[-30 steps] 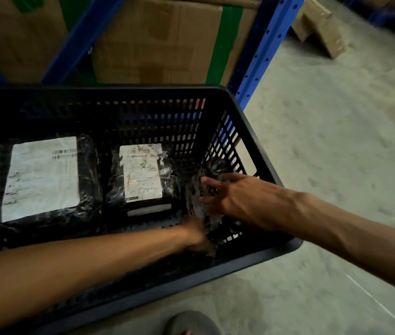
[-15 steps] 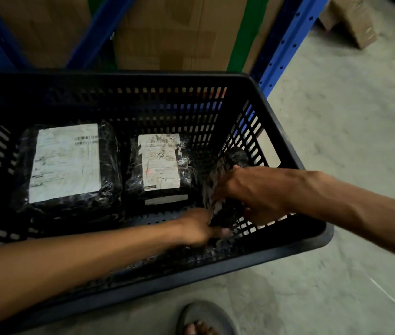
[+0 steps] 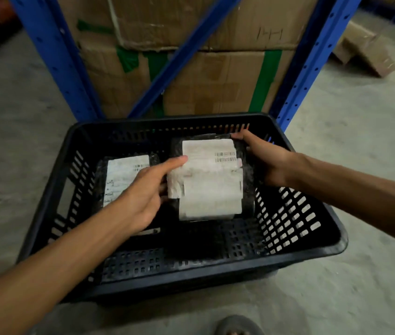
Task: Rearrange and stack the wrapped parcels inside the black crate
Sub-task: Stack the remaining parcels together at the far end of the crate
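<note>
Inside the black crate (image 3: 307, 250), the left hand (image 3: 143, 197) and right hand (image 3: 266, 160) both grip one wrapped parcel (image 3: 247, 180), whose white label (image 3: 212, 187) shows barcodes but unreadable text.

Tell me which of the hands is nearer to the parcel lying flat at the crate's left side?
Left. The left hand overlaps that flat parcel while gripping the held parcel; the right hand holds the held parcel's far side, well away, inside the crate.

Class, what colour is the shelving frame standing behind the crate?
Blue, with holes along its uprights: the shelving frame, seen in the head view.
</note>
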The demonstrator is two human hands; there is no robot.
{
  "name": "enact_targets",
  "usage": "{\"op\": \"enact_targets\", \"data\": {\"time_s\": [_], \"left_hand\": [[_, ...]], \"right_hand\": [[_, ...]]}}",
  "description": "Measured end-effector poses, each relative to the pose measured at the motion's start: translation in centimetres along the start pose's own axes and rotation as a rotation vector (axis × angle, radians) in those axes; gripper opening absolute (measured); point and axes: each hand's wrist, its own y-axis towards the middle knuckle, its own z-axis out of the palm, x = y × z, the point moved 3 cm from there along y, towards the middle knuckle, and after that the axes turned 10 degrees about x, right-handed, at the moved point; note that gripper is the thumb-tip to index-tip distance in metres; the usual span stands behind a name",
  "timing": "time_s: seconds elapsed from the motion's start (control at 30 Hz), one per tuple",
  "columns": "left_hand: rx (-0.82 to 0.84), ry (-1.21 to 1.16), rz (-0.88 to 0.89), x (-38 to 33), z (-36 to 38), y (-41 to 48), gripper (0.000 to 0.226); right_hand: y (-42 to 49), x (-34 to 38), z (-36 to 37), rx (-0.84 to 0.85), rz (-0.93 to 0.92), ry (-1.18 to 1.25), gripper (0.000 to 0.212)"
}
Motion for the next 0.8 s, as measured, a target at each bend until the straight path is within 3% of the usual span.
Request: {"op": "enact_targets", "data": {"time_s": [0.13, 0.3, 0.4, 0.53, 0.7, 0.8], "left_hand": [[-0.202, 0.027, 0.075, 0.6, -0.5, 2.2, 0.035], [-0.343, 0.169, 0.145, -0.7, -0.6, 5.5, 0.033], [-0.404, 0.285, 0.114, -0.4, -0.4, 7.2, 0.033], [-0.454, 0.504, 0.008, 0.6, -1.4, 8.7, 0.051], [-0.505, 0.929, -0.004, 0.7, -0.5, 8.6, 0.059], [-0.523, 1.038, 0.037, 0.5, 0.2, 8.4, 0.046]], "right_hand": [[2.1, 0.3, 1.7, -0.067, 0.005, 0.117, 0.039], [3.0, 0.6, 2.3, -0.115, -0.195, 0.042, 0.032], [4.1, 0.8, 1.3, -0.140, -0.222, 0.016, 0.031], [5.9, -1.4, 0.9, -0.083, -0.173, -0.071, 0.019], [7.8, -5.1, 1.2, 0.010, -0.154, -0.541, 0.073], [8.7, -5.1, 0.6, 0.002, -0.144, -0.616, 0.075]]}}
